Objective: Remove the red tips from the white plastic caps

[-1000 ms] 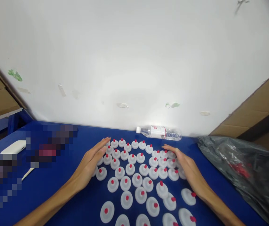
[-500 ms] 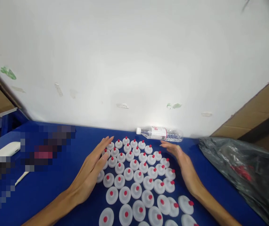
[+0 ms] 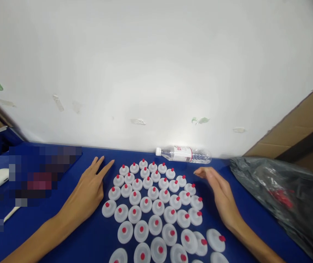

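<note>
Caps (image 3: 156, 204) sit clustered between left hand (image 3: 86, 193) and right hand (image 3: 222, 199) — each grip open, flat.

The caps (image 3: 146, 204) look like white plastic, smooth and a little shiny, each with a red plastic tip. The table (image 3: 98, 237) has a blue matt cover, perhaps cloth. The bottle (image 3: 184, 154) is clear glossy plastic. The bag (image 3: 282, 197) is thin dark plastic film, wrinkled and shiny. The cardboard (image 3: 304, 124) is brown and matt, the wall (image 3: 156, 73) white and matt
</note>
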{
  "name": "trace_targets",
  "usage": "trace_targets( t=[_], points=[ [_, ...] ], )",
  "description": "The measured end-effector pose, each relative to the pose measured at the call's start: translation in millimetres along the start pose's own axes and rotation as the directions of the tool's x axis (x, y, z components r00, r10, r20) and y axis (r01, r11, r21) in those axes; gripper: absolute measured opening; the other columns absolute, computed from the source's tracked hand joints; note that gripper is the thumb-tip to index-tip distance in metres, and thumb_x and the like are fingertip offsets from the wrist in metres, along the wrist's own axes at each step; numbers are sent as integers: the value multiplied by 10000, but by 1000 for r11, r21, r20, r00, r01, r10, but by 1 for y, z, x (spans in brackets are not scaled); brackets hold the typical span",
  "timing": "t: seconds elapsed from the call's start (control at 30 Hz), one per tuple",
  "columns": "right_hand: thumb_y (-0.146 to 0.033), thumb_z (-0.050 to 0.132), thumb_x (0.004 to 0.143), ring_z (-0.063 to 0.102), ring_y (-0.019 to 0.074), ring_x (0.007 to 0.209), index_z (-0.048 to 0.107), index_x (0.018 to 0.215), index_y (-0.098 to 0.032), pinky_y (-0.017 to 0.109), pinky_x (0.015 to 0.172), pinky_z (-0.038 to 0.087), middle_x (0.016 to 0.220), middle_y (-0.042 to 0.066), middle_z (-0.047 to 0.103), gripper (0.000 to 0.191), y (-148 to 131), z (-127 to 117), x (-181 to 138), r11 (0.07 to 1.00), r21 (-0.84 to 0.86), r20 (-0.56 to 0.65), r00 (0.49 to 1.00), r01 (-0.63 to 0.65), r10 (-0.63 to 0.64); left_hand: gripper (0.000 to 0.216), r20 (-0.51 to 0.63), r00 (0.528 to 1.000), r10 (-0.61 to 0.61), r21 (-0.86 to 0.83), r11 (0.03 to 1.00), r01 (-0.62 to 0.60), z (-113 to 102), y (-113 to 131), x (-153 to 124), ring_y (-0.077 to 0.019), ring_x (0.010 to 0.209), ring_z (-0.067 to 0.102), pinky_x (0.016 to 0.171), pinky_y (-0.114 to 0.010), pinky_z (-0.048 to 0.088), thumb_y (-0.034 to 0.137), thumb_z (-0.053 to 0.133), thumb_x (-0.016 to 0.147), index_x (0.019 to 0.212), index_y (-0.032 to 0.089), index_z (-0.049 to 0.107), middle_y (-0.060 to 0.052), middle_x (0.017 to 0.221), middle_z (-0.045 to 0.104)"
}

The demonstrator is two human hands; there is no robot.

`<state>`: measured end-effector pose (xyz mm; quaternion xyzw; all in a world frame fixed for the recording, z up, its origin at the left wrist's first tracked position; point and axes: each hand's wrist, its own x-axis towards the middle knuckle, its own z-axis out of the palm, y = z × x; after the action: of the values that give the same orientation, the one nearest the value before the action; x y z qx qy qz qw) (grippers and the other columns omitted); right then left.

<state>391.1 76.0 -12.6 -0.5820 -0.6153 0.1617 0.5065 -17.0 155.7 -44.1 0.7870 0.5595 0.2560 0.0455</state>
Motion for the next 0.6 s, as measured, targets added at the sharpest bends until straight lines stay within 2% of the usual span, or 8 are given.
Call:
trace_targets(
  t=[0.07,0.17,0.2,0.27,0.3,0.33,0.4,0.6],
  points=[
    [-417,472,1098,686,204,925,681,966,-254,317,868,529,959,18,726,297,-11,-8,-2,993,-63,7,995,96,-96,618,7,1000,12,54,998,-12,3,-3,-2,-391,1614,312,1282,-658,342,274,327,985,1557,175,539,-177,1695,426],
    [-298,639,985,661,183,816,682,877,-280,402,1091,403,826,-44,715,119,-35,-20,-9,934,-144,99,943,329,-317,635,30,999,33,109,993,-36,1,-3,-2,-416,1575,387,1259,-648,386,280,321,970,1541,141,563,-227,1668,447],
    [-261,692,932,669,177,804,692,890,-285,420,1164,329,781,-64,713,49,-43,-23,-13,871,-177,166,886,458,-432,641,36,999,38,122,992,-42,-1,-3,-2,-424,1567,398,1252,-650,394,281,315,968,1539,133,566,-239,1660,452],
    [-246,734,894,688,170,782,690,939,-255,425,1233,233,715,-72,697,64,-60,-25,-19,651,-254,335,696,716,-635,647,43,998,44,143,989,-50,-3,-2,-1,-433,1558,411,1240,-660,407,282,310,966,1539,129,567,-249,1649,463],
    [-264,743,901,690,164,759,684,938,-237,413,1245,215,690,-70,688,74,-66,-25,-21,554,-275,398,618,786,-678,647,43,998,45,150,987,-51,-3,-2,-1,-431,1559,410,1240,-661,406,280,312,965,1544,135,563,-242,1650,464],
    [-277,741,917,690,159,741,678,922,-226,404,1249,212,677,-66,683,82,-72,-23,-23,495,-296,447,577,817,-684,646,43,998,46,155,986,-52,-3,-3,-1,-425,1564,404,1247,-657,400,280,322,964,1551,145,556,-230,1658,459],
    [-269,712,961,679,148,721,666,880,-229,386,1239,225,667,-65,680,101,-78,-19,-26,488,-321,485,583,812,-651,641,41,998,48,161,985,-54,-1,-4,-2,-411,1573,394,1263,-643,387,282,355,960,1562,173,545,-199,1674,448],
    [-206,551,1074,649,132,725,638,832,-245,388,1162,322,654,-68,668,260,-75,-13,-32,593,-287,531,640,752,-555,628,34,998,55,162,985,-59,1,-7,-4,-399,1587,374,1270,-632,394,286,365,977,1580,209,520,-168,1687,438]
  ],
)
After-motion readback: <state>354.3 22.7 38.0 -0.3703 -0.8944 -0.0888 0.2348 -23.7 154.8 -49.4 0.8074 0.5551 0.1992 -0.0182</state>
